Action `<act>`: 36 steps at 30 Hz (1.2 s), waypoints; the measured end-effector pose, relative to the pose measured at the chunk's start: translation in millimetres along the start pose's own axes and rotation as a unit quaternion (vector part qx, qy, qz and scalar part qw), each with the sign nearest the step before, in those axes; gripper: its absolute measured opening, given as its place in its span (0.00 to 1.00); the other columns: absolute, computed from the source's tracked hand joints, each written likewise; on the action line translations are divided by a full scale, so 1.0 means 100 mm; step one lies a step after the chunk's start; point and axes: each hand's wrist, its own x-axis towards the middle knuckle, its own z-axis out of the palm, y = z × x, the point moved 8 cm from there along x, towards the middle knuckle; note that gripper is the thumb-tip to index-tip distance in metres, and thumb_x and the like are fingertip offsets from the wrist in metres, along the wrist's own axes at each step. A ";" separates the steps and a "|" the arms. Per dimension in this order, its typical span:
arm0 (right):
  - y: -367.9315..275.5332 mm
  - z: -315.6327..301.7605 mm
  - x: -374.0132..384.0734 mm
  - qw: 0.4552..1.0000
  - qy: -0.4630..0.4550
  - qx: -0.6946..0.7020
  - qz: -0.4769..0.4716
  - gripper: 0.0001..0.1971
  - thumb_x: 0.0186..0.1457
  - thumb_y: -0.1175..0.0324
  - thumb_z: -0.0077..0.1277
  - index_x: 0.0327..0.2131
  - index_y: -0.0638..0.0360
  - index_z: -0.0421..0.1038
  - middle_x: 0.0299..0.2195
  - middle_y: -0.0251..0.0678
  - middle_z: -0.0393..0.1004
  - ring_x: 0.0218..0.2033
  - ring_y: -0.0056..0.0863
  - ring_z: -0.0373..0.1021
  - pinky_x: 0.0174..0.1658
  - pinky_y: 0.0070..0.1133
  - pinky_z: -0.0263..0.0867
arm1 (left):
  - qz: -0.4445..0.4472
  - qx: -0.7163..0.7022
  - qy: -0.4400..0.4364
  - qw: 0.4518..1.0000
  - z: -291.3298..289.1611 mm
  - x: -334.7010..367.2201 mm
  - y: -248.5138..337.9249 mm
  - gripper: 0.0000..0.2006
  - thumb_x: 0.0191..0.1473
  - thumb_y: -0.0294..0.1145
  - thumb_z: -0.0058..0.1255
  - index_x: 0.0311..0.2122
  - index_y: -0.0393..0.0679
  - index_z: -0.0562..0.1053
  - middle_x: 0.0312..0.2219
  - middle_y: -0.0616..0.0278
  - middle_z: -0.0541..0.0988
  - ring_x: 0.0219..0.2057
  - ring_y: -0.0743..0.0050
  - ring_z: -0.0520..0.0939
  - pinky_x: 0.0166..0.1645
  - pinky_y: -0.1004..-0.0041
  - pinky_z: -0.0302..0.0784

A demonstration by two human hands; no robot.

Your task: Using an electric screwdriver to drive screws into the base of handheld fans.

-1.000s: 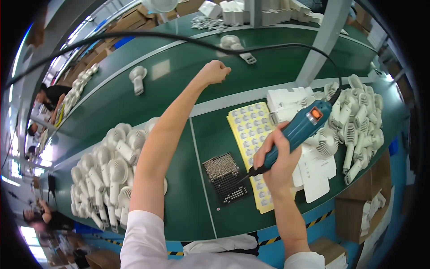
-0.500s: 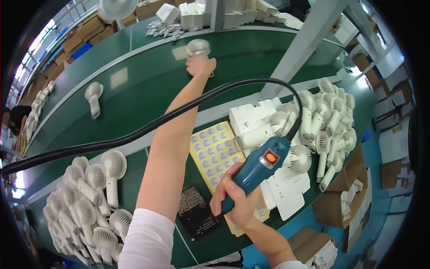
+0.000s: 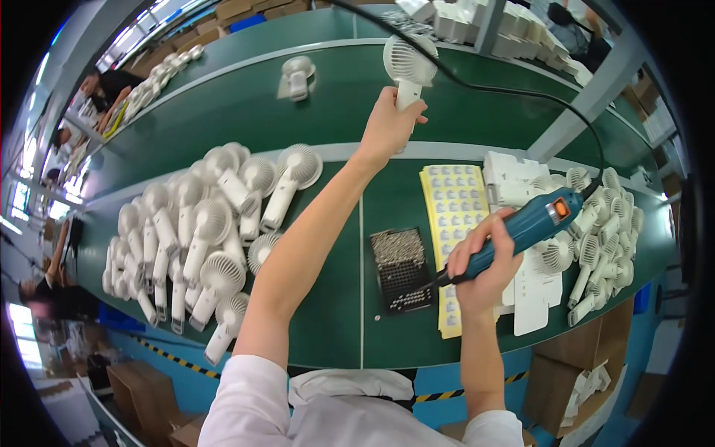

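My left hand (image 3: 389,125) is wrapped round the handle of a white handheld fan (image 3: 410,63), its round grille pointing away from me over the far green belt. In my right hand (image 3: 488,261) is a blue electric screwdriver (image 3: 529,223) with an orange switch, tilted down to the left. Its tip is at the right edge of a black screw tray (image 3: 402,261), where small screws lie heaped at the back and stand in rows at the front; I cannot tell whether it touches. Beside the tray lies a yellow sheet of small grey parts (image 3: 456,201), partly behind my right hand.
Many fans are heaped at the left (image 3: 197,223) and more at the right (image 3: 607,231). Another fan (image 3: 298,77) lies on the far belt. White boxes (image 3: 514,179) stand behind the screwdriver. A black cable (image 3: 514,90) arches overhead, near a grey post (image 3: 596,93).
My left hand has drawn the fan nearer and raised it from the far belt. The screwdriver has swung lower, its tip now by the screw tray. The whole view has shifted.
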 end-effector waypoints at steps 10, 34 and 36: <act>0.02 0.09 -0.17 0.998 -0.027 -0.041 -0.029 0.10 0.60 0.66 0.40 0.43 0.59 0.59 0.18 0.29 0.57 0.08 0.18 0.54 0.11 0.17 0.55 | -0.012 -0.077 0.034 0.996 -0.69 -1.41 0.03 0.18 0.52 0.27 0.49 0.45 0.35 0.58 0.29 0.60 0.75 0.29 0.76 0.78 0.32 0.75 0.74; 0.09 0.07 -0.39 0.941 -0.082 -0.264 -0.193 0.17 0.54 0.74 0.45 0.46 0.62 0.54 0.15 0.37 0.62 0.07 0.28 0.60 0.13 0.26 0.61 | -0.235 -0.262 -0.049 0.935 -0.58 -2.55 -0.93 0.20 0.61 0.39 0.44 0.52 0.34 0.64 0.43 0.52 0.77 0.42 0.70 0.79 0.49 0.72 0.75; 0.10 0.07 -0.38 0.943 -0.082 -0.263 -0.189 0.16 0.54 0.74 0.45 0.45 0.61 0.54 0.15 0.37 0.62 0.07 0.29 0.60 0.12 0.26 0.61 | -0.240 -0.263 -0.047 0.933 -0.57 -2.55 -0.94 0.20 0.61 0.39 0.44 0.52 0.34 0.64 0.42 0.52 0.77 0.42 0.70 0.79 0.49 0.71 0.75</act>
